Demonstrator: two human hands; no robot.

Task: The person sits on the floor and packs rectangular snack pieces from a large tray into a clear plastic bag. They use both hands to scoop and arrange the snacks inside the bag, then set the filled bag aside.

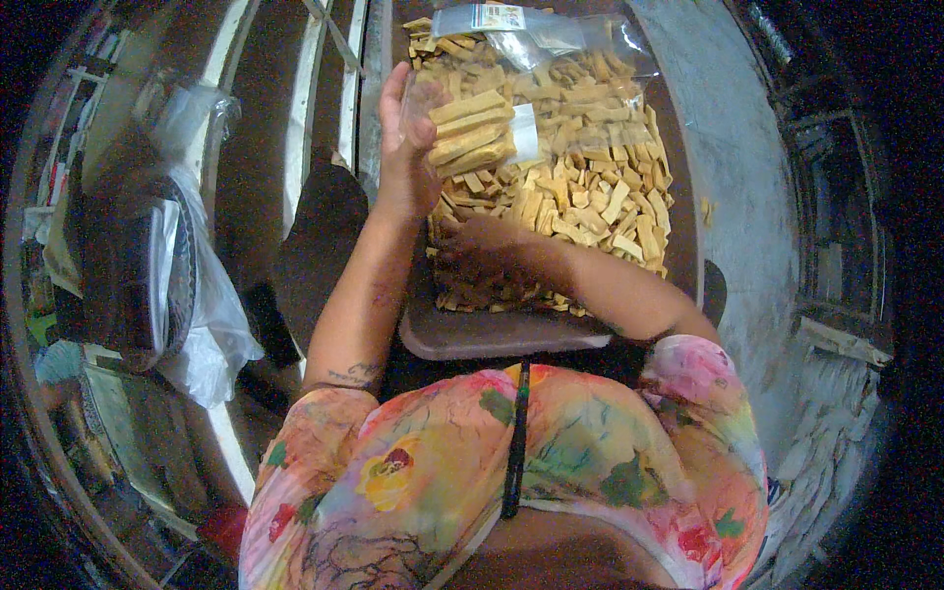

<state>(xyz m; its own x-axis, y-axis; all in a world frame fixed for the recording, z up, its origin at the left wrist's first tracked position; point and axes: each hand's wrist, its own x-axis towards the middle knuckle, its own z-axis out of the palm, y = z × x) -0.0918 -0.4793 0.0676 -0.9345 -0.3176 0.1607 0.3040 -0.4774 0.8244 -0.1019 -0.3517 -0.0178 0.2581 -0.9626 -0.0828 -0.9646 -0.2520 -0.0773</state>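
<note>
My left hand is closed on the side of a small clear plastic bag holding several long, pale yellow sticks, with a white label at its right. Below it, my right hand reaches into a heap of short yellowish pieces, its fingers curled down among them; what they grip is hidden. The heap fills a brown tray. Larger clear packages lie across the far part of the heap.
At left, a white plastic bag hangs beside a dark rounded object among pale slats. A grey surface runs along the tray's right, with a few loose pieces beside it.
</note>
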